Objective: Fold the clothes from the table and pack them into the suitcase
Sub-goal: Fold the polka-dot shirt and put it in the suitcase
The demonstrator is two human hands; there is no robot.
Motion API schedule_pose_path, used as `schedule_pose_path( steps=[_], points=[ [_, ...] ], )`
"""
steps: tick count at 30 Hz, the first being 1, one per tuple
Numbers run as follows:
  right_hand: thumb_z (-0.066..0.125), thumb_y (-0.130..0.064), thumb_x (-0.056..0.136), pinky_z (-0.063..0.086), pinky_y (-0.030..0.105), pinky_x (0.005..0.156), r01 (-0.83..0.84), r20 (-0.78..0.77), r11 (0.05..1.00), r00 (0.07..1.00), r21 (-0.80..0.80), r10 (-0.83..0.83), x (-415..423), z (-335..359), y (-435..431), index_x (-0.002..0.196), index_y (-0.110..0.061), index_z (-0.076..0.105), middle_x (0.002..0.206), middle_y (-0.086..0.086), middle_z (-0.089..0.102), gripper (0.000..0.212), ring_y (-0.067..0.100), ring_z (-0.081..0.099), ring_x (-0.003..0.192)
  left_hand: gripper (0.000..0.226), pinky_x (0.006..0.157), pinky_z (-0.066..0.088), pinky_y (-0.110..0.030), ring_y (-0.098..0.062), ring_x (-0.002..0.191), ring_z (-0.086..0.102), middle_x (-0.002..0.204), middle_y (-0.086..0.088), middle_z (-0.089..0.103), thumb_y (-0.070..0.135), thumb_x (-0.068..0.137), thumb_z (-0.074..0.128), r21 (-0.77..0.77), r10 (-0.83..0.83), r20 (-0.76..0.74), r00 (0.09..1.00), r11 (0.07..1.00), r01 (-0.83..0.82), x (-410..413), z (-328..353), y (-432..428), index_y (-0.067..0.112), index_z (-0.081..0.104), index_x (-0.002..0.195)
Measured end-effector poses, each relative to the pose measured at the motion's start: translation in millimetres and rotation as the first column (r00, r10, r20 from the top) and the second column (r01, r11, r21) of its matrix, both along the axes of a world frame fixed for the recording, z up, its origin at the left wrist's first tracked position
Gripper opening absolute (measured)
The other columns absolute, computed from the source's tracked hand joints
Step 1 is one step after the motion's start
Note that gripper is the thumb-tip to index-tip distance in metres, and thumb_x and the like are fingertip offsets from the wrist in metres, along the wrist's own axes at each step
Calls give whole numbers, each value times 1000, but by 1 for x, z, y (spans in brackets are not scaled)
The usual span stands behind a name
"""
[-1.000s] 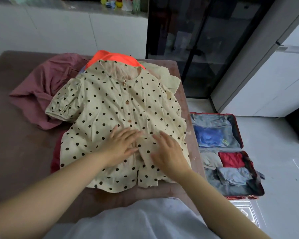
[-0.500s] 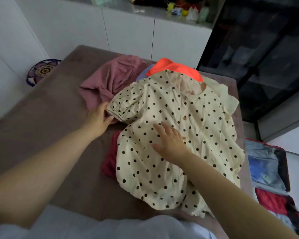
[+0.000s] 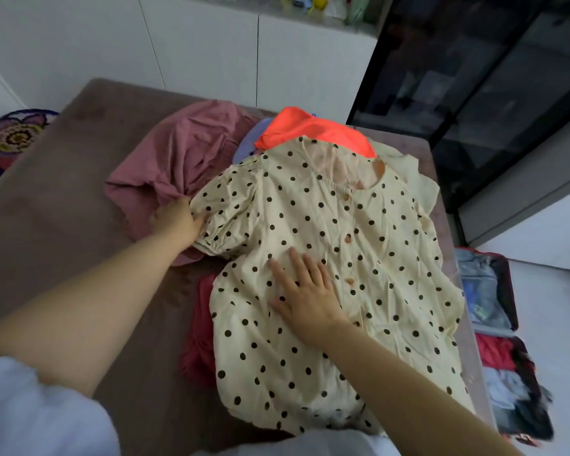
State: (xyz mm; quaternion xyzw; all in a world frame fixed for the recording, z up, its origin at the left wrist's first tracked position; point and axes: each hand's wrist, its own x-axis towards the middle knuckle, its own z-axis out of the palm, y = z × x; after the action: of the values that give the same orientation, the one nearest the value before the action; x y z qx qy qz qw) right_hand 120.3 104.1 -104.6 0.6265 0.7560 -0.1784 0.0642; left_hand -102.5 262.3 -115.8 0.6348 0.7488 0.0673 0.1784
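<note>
Moving in since the earlier frame, the left hand (image 3: 178,222) is gripping the polka-dot blouse (image 3: 369,232) by one sleeve cuff. Nearer, the right hand (image 3: 305,291) is pressing flat and open on the blouse front, spread on the table (image 3: 63,199). Beyond, a pink garment (image 3: 185,159) and an orange garment (image 3: 306,130) are lying bunched; the suitcase (image 3: 504,304) is lying open at right.

Blouse (image 3: 326,245) thin creased matt cloth; table (image 3: 63,199) matt brown, velvety.
</note>
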Motion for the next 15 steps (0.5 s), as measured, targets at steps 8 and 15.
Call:
schedule_pose_path(
  steps=[8,15],
  points=[
    [51,-46,92,3,34,117,169,-362,970,927,172,-97,-14,36,4,151,-25,5,158,0,9,78,18,5,144,27,73,36,-31,-29,96,57,105,-11,63,21,86,63,270,-197,236,951,954,131,39,70,-30,5,59,108],
    [75,-17,79,47,33,99,566,-938,804,143,-184,-316,-13,82,24,146,-17,17,133,0,47,88,12,53,118,30,90,52,-33,-17,101,62,114,-4,62,17,93,55,-35,-174,860,479,917,397,123,131,-56,8,54,122]
  ],
)
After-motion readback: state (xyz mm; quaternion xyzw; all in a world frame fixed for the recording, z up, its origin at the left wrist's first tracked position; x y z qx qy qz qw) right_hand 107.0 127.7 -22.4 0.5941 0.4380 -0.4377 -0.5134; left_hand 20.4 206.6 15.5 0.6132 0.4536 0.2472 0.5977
